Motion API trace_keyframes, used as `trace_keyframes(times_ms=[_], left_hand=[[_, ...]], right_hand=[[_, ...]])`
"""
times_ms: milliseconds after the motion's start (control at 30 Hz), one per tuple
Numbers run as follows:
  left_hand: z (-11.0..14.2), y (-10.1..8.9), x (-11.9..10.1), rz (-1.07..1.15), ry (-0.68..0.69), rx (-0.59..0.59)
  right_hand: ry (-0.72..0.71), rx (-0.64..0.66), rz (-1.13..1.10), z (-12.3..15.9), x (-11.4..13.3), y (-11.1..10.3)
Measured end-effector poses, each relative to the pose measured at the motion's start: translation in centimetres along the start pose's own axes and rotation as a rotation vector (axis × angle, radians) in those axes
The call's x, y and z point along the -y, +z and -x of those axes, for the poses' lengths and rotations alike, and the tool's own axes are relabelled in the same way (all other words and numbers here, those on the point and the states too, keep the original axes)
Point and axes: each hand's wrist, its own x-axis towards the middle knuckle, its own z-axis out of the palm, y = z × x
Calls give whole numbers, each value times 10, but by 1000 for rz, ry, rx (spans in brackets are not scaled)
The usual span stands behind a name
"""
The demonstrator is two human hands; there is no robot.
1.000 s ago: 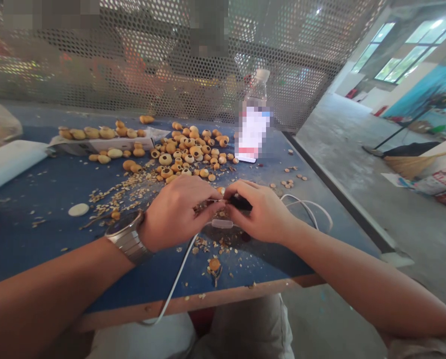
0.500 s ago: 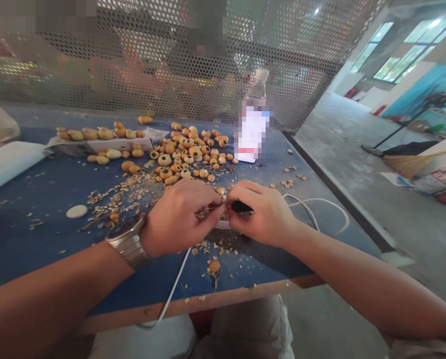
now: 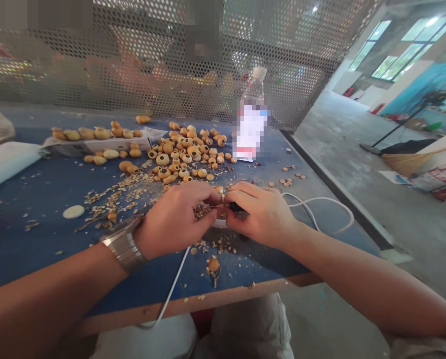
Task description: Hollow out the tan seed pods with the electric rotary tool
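Note:
My right hand [image 3: 262, 212] is closed around a black-handled tool [image 3: 237, 206], whose thin shaft points left toward my other hand. My left hand [image 3: 180, 214], with a metal watch [image 3: 125, 247] on the wrist, has thumb and fingers curled close together around the shaft's end. Whatever sits inside that grip is hidden or too small to name. Beneath both hands lies part of a white object [image 3: 220, 224]. Just beyond them is a heap of small dried gourds [image 3: 187, 149], several with dark cut openings.
More gourds line a long box [image 3: 96, 145] at the back left. Seeds and shell bits [image 3: 114, 192] litter the blue table [image 3: 39, 244]. A phone [image 3: 250, 132] leans on a clear bottle [image 3: 256, 89] before a perforated metal screen [image 3: 133, 65]. A white cable [image 3: 335, 200] loops at right.
The fingers of my left hand have drawn slightly apart from my right, so more of the thin shaft shows. The black handle is tilted a little differently. The camera view has shifted slightly.

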Motion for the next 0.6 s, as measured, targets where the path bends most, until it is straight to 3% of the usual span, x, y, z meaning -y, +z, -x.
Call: trace_keyframes(times_ms=[200, 400, 600], left_hand=[[-2, 0, -2, 19, -61, 66], [-2, 0, -2, 10, -61, 28], [-4, -1, 1, 97, -115, 114]], right_hand=[[-15, -8, 35, 1, 2, -2], [-39, -1, 83, 0, 3, -1], [-74, 22, 116, 1, 4, 0]])
